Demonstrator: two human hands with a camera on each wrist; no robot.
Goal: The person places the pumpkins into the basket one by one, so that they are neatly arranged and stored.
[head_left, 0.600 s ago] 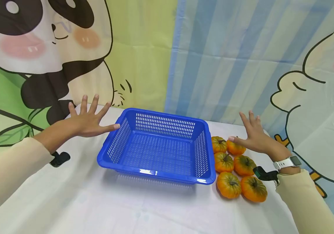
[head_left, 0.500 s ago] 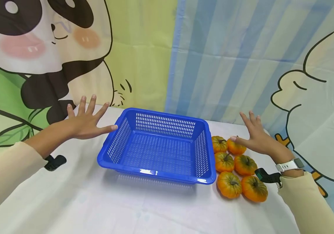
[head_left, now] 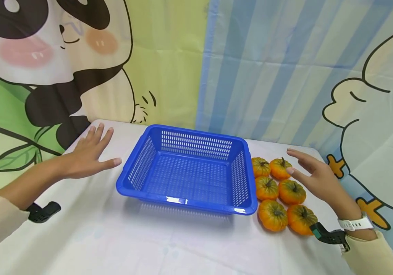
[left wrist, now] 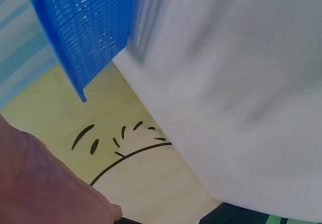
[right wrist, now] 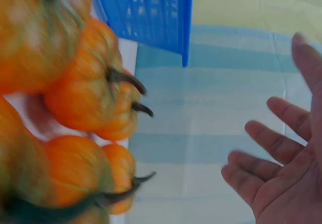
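Nearby, six pumpkins [head_left: 290, 192] are lying between the basket [head_left: 187, 178] and the right edge of the table [head_left: 182, 244], mostly left of the nearer, empty right hand [head_left: 319, 178], while the left hand [head_left: 89, 157], spread and empty, is hovering farther off.

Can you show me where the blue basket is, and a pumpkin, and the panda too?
Blue basket [head_left: 191, 177]: head view, on the middle of its floor.
Pumpkin [right wrist: 80, 93]: right wrist view, on its orange side.
Panda [head_left: 108, 97]: head view, on its pale tummy.
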